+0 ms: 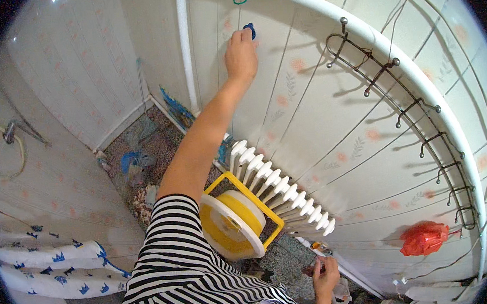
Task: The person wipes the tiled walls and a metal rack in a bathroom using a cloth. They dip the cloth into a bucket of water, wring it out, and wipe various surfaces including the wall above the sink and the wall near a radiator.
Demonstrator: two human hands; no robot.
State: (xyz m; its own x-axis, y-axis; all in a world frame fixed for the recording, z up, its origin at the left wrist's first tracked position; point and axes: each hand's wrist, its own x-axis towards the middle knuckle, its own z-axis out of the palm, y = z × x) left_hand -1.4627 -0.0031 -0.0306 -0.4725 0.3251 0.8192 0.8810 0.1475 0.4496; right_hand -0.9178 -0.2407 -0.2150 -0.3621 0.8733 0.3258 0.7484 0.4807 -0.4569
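Observation:
My left hand (242, 55) reaches up to the patterned wall panels (280, 76), its fingers closed around a small dark blue object (250, 30) that lies against the wall. Most of that object is hidden by the fingers, so its kind is unclear. Lower down, my right hand (325, 274) is near the foot of the wall, thumb and fingers close together. Whether it holds something small cannot be made out. Below my left arm stands a yellow and white reel (236, 225) with a yellow frame (270, 218), beside a white ribbed radiator (282, 187).
A white pipe (371, 34) curves across the wall, with a metal hook rack (407, 105) below it. A red plastic bag (424, 238) hangs near the rack's end. A white vertical pipe (186, 49) runs near the corner. At left hangs a crown-patterned cloth (59, 269).

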